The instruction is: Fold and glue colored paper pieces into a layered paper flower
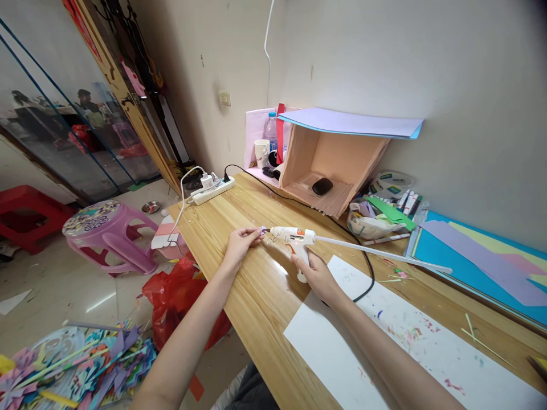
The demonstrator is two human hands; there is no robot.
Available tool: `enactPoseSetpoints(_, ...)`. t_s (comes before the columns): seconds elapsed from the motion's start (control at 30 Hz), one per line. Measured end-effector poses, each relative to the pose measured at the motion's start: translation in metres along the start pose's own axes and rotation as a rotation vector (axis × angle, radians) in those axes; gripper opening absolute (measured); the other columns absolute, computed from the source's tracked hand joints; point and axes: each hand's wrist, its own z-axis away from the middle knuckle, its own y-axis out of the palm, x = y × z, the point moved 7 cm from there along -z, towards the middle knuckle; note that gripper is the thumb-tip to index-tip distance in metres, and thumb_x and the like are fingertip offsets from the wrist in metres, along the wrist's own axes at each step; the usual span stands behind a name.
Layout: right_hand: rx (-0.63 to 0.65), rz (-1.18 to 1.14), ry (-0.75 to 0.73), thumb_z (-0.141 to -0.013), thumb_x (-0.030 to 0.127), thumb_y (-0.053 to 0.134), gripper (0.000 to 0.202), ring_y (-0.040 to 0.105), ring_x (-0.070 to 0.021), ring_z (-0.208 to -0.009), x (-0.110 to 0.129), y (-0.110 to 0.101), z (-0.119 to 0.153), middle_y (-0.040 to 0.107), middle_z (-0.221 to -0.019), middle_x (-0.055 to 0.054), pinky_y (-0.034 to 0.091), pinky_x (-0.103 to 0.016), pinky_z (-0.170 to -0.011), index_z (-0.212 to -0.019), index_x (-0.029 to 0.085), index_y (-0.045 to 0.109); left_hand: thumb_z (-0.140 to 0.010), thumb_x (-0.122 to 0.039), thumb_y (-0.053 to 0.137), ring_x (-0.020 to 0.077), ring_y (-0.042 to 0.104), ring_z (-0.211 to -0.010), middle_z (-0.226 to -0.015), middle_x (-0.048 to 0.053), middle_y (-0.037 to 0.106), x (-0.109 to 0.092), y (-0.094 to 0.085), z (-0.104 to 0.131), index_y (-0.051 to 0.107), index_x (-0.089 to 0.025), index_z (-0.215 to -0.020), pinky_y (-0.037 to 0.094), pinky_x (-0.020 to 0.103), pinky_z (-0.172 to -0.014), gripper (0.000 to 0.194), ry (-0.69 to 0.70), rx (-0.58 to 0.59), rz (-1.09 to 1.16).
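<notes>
In my right hand (315, 270) is a white hot glue gun (294, 238), gripped by its handle, with a long clear glue stick (384, 250) sticking out of its back toward the right. Its nozzle points left and meets a small purple paper piece (262, 230). My left hand (243, 244) pinches that piece between thumb and fingertips, just above the wooden table (256, 285). The exact shape of the paper is too small to make out. A white paper sheet (363, 341) with coloured marks lies under my right forearm.
A black cord (294, 199) runs from the power strip (213, 191) across the table. An open box (337, 159) stands at the back, beside a basket (370, 222) of scraps and markers. Coloured paper (482, 256) lies at right. A red bag (175, 302) and pink stool (115, 233) stand left.
</notes>
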Motion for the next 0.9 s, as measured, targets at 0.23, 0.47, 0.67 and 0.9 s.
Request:
enactPoseSetpoints(0.23, 0.014, 0.018, -0.001, -0.082, 0.045, 0.043, 0.03, 0.054, -0.0206, -0.07, 0.0009, 0.0006, 0.0002, 0.058, -0.069, -0.003, 0.04, -0.03, -0.064, -0.083, 0.019, 0.058, -0.057, -0.028, 0.076, 0.0133, 0.065, -0.066, -0.072, 0.008, 0.07, -0.0004, -0.0003, 0.0008, 0.068, -0.009, -0.077, 0.052, 0.022, -0.067, 0.029, -0.003, -0.007, -0.024)
enactPoseSetpoints(0.47, 0.033, 0.009, 0.015, -0.083, 0.044, 0.043, 0.031, 0.054, -0.0198, -0.072, -0.0009, 0.0019, -0.0004, 0.06, -0.075, -0.003, 0.039, -0.029, -0.065, -0.088, 0.017, 0.057, -0.059, -0.025, 0.075, 0.0131, 0.066, -0.068, -0.074, 0.008, 0.071, 0.0, -0.0003, 0.0003, 0.068, -0.01, -0.079, 0.052, 0.02, -0.065, 0.026, 0.005, 0.002, -0.015)
enactPoseSetpoints(0.67, 0.029, -0.022, 0.058, -0.082, 0.047, 0.043, 0.036, 0.053, -0.0196, -0.071, -0.0047, 0.0016, -0.0005, 0.06, -0.076, -0.004, 0.038, -0.029, -0.065, -0.089, 0.015, 0.058, -0.055, -0.028, 0.077, 0.0156, 0.066, -0.072, -0.075, 0.009, 0.071, -0.0007, -0.0007, 0.0009, 0.067, -0.01, -0.079, 0.052, 0.024, -0.07, 0.031, 0.013, -0.002, -0.02)
enactPoseSetpoints(0.9, 0.032, -0.052, 0.06, -0.082, 0.047, 0.044, 0.035, 0.052, -0.0186, -0.07, -0.0074, 0.0021, -0.0009, 0.06, -0.075, -0.004, 0.038, -0.028, -0.064, -0.087, 0.015, 0.059, -0.053, -0.032, 0.078, 0.0157, 0.066, -0.071, -0.073, 0.008, 0.07, -0.0013, -0.0012, 0.0015, 0.067, -0.011, -0.078, 0.051, 0.023, -0.066, 0.035, 0.017, 0.001, -0.033)
